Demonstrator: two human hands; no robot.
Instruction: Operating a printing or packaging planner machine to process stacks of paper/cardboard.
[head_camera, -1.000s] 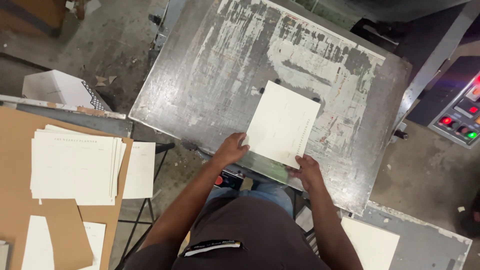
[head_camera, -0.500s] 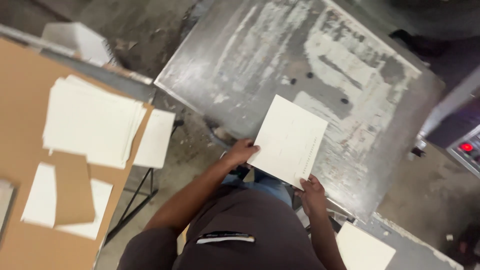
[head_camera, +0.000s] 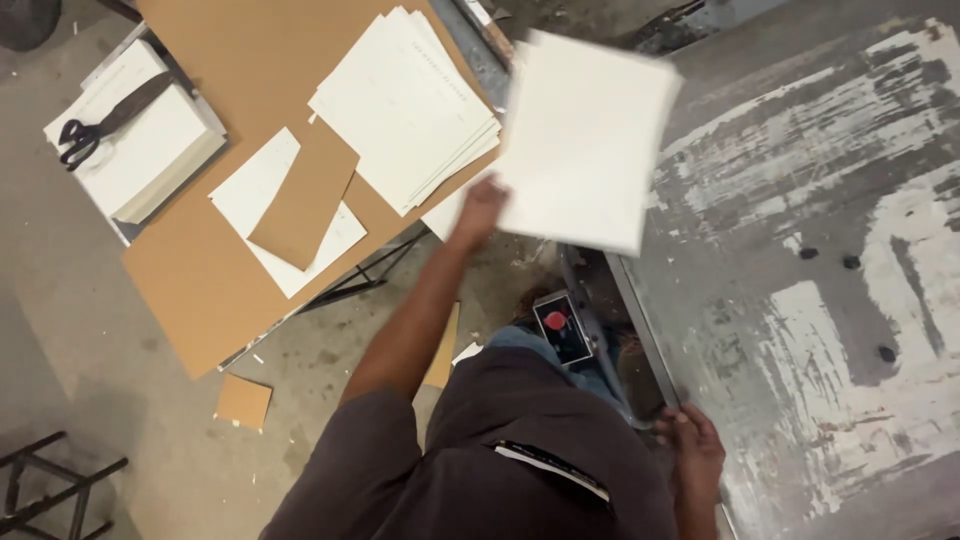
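Far left, scissors (head_camera: 88, 128) lie on a white box (head_camera: 140, 150). Next to it a cardboard sheet (head_camera: 215, 270) carries a paper pile (head_camera: 410, 105) and a brown scrap (head_camera: 303, 195). The left arm stretches forward, nearly straight; the left hand (head_camera: 478, 212) is closed on the lower left edge of a white stack (head_camera: 585, 140), held in the air between the cardboard and the metal tabletop (head_camera: 800, 250); the stack is blurred. Low at right, the right hand (head_camera: 692, 450) rests at the tabletop's near edge, fingers loosely curled, apparently holding nothing.
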